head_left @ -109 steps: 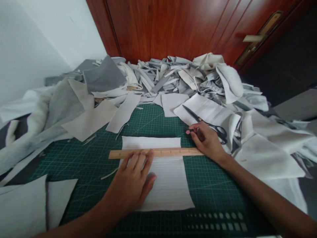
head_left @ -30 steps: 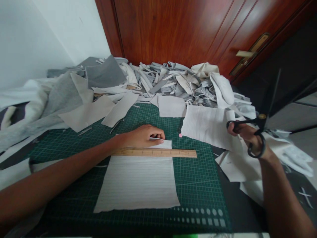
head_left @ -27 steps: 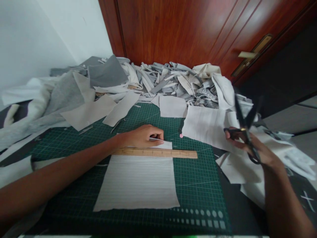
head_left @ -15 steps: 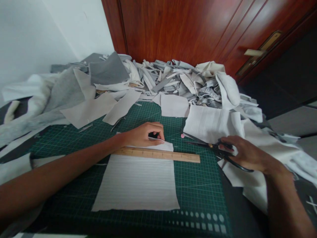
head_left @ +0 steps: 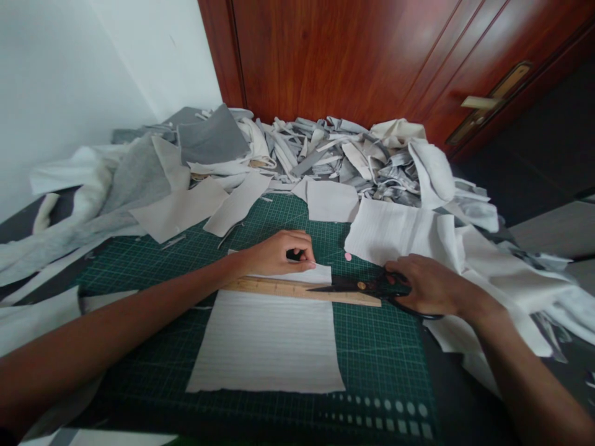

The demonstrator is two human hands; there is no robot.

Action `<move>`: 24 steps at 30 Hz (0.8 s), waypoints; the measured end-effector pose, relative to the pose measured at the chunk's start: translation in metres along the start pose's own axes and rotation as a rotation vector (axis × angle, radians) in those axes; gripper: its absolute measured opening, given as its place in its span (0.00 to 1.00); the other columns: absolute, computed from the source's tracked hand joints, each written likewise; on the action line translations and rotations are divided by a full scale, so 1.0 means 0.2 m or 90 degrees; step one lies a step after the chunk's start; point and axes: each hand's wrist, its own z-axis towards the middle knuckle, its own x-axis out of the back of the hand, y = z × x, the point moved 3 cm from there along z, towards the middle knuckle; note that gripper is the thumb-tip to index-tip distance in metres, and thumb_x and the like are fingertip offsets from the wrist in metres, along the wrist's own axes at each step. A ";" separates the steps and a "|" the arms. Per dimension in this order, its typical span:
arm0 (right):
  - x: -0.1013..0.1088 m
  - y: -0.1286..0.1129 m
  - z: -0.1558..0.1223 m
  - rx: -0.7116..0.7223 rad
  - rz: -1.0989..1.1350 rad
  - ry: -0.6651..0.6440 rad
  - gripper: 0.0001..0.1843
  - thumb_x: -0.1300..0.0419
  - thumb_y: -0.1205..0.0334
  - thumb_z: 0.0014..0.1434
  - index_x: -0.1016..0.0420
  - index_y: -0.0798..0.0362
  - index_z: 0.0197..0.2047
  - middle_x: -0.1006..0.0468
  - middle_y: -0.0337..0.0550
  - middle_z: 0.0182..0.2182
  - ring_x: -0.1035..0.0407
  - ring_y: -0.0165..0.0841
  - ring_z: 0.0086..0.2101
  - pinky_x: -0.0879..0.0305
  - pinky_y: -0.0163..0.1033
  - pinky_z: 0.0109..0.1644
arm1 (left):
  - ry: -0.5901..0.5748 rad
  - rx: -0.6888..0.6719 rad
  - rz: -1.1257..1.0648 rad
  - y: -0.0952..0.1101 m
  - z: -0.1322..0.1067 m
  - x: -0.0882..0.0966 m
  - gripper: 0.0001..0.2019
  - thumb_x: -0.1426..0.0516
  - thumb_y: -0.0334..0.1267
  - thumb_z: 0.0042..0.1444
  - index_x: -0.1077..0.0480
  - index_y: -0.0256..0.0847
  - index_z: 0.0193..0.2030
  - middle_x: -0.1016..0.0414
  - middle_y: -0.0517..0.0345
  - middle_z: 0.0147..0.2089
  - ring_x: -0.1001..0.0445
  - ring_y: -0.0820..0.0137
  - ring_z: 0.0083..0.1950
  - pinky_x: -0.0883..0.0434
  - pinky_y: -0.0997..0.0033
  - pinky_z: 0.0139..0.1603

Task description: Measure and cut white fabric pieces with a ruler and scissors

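Observation:
My left hand (head_left: 279,254) sits above a wooden ruler (head_left: 297,290), its fingers curled over the top strip of a white ribbed fabric sheet (head_left: 267,341). The ruler lies across that sheet on a green cutting mat (head_left: 381,365). My right hand (head_left: 432,286) grips black-handled scissors (head_left: 367,286), whose closed blades point left and lie over the ruler's right end. A small pink object (head_left: 348,256) lies on the mat just above the blades.
A second ribbed sheet (head_left: 395,232) lies beyond the scissors. A heap of grey and cream fabric scraps (head_left: 353,161) is piled against a red-brown wooden door (head_left: 325,62) with a brass lever handle (head_left: 478,102). More pale cloth (head_left: 502,291) spreads right of the mat.
My right hand has lowered the scissors from upright to level, bringing the blades leftward over the ruler's end. My left hand has stayed at the fabric's top strip, and the view has shifted slightly.

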 end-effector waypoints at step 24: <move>0.03 -0.08 0.08 0.013 -0.034 -0.039 0.05 0.37 0.59 0.56 0.26 0.50 0.36 0.20 0.47 0.31 0.27 0.44 0.34 0.40 0.44 0.38 | -0.030 0.046 -0.004 -0.01 -0.01 0.00 0.09 0.40 0.35 0.66 0.25 0.36 0.34 0.28 0.58 0.33 0.33 0.73 0.35 0.36 0.72 0.39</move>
